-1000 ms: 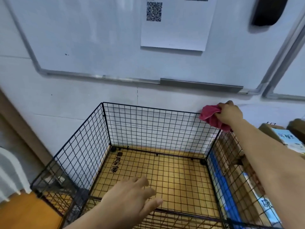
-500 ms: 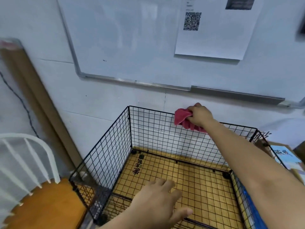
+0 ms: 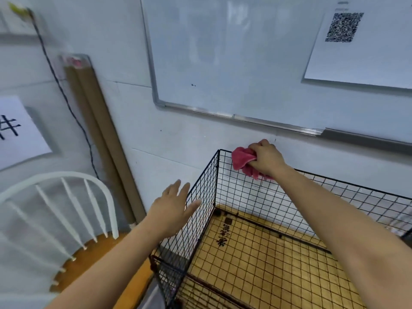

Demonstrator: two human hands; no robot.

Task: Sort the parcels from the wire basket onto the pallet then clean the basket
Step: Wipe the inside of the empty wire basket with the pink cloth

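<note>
The black wire basket (image 3: 206, 197) stands against the wall with no parcels inside; a yellow wooden board shows through its mesh floor. My right hand (image 3: 266, 157) is closed on a pink cloth (image 3: 242, 160) and presses it on the top rail of the basket's back wall, close to the far left corner. My left hand (image 3: 172, 207) hovers with fingers spread just outside the basket's left wall, at the height of its top edge. No parcels or pallet are in view.
A white-backed chair with a wooden seat (image 3: 66, 210) stands left of the basket. Brown cardboard tubes (image 3: 98, 130) lean on the wall behind it. A whiteboard (image 3: 223, 52) with a QR-code sheet hangs above.
My right hand slid the pink cloth leftward along the back rail to the far left corner. My left hand moved from the front of the basket up to its left wall. The view swung left.
</note>
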